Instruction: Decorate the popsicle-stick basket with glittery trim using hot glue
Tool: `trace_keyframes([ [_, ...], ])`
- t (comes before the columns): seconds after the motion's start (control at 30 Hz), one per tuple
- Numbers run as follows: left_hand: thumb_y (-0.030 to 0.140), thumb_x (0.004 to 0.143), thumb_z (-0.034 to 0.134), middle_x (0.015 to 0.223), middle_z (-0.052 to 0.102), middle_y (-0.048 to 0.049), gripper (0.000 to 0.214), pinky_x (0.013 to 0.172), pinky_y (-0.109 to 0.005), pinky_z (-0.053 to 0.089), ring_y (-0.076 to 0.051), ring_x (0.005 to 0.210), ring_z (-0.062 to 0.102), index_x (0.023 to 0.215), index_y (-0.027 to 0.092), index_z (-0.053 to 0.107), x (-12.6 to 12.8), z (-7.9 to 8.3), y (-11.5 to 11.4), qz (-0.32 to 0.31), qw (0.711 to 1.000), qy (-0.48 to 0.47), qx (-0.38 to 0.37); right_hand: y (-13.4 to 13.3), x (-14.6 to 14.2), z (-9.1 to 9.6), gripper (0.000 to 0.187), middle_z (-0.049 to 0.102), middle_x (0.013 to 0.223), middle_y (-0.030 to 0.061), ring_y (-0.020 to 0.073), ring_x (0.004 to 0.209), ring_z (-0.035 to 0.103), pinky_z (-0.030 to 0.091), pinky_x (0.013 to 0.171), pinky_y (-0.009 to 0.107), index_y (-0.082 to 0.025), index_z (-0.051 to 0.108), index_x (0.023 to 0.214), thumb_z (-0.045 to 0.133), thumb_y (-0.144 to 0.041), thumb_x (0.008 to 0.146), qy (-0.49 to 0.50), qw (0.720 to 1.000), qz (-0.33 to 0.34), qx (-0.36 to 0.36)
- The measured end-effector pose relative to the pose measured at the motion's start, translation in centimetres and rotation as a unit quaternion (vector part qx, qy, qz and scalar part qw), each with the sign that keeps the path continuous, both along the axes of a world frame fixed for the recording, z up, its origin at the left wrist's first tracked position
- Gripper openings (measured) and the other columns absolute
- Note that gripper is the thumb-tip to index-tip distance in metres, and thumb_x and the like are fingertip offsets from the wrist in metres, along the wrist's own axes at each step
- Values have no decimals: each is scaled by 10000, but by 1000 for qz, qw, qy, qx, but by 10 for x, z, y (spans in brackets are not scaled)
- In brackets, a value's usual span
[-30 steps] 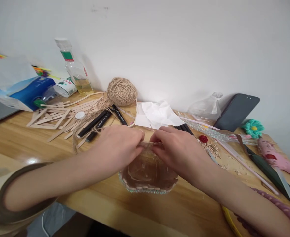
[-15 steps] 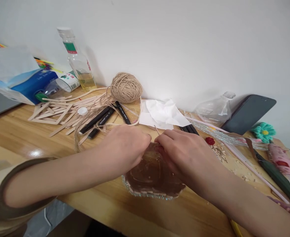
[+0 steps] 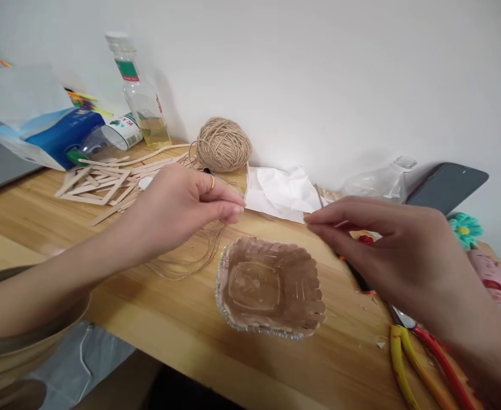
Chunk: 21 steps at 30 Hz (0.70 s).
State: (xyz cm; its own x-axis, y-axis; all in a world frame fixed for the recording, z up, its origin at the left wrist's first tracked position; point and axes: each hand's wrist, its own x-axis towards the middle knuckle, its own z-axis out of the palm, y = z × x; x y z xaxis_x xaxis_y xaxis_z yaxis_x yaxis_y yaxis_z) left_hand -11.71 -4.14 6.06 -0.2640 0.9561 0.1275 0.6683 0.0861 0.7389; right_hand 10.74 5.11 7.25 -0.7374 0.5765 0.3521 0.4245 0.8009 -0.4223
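My left hand (image 3: 203, 205) is raised over the table with thumb and fingers pinched on twine; loose strands of twine (image 3: 210, 250) trail below it to the tabletop. Opposite, my right hand (image 3: 374, 250) pinches a thin brown end of twine (image 3: 319, 195) that sticks up above its fingertips. Any stretch between the two hands is too fine to make out. Below and between them sits a small basket (image 3: 314, 279) of brown wooden sticks, with a clear plastic lining and a glittery trim. Neither hand touches it.
A twine ball (image 3: 224, 144), white paper (image 3: 282, 191) and a glass bottle (image 3: 146, 108) stand along the wall. Wooden sticks (image 3: 101, 185) lie at left. Tools with yellow handles (image 3: 399, 364) and red handles (image 3: 442, 359) lie front right. A phone (image 3: 449, 191) leans behind.
My hands have moved apart from close together over the basket, the left one leftward and the right one rightward. The basket's inside is now uncovered.
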Motion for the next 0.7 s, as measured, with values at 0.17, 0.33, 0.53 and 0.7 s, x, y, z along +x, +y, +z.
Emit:
trace_keyframes([
  [0.17, 395, 824, 564, 831, 763, 17, 234, 680, -287, 531, -190, 745, 689, 836, 240, 739, 10, -14, -12, -11, 1000, -8, -11, -16, -17, -14, 160, 660, 875, 63, 218, 725, 627, 447, 571, 318, -140, 669, 949, 681, -229, 816, -98, 982, 94, 129],
  [0.33, 281, 792, 571, 899, 764, 37, 268, 689, -263, 553, -180, 766, 704, 1016, 284, 718, 20, -23, -18, -91, 992, -25, -82, -17, -33, -27, 94, 625, 790, 54, 244, 732, 615, 414, 578, 328, -150, 643, 864, 550, -155, 880, -180, 970, 99, 131],
  [0.53, 207, 740, 545, 751, 750, 31, 341, 686, -275, 547, -195, 723, 698, 1022, 271, 726, 21, -27, -20, -88, 992, -9, -94, -23, -39, -29, 121, 614, 719, 63, 216, 629, 577, 354, 540, 314, -132, 606, 785, 515, -58, 812, -181, 968, 104, 143],
  [0.7, 214, 739, 520, 713, 737, 28, 280, 668, -265, 526, -190, 714, 685, 915, 253, 735, 21, -28, -18, -89, 992, 7, -86, -22, -40, -24, 127, 597, 704, 59, 221, 621, 563, 347, 528, 315, -141, 594, 761, 524, -45, 806, -211, 960, 98, 157],
])
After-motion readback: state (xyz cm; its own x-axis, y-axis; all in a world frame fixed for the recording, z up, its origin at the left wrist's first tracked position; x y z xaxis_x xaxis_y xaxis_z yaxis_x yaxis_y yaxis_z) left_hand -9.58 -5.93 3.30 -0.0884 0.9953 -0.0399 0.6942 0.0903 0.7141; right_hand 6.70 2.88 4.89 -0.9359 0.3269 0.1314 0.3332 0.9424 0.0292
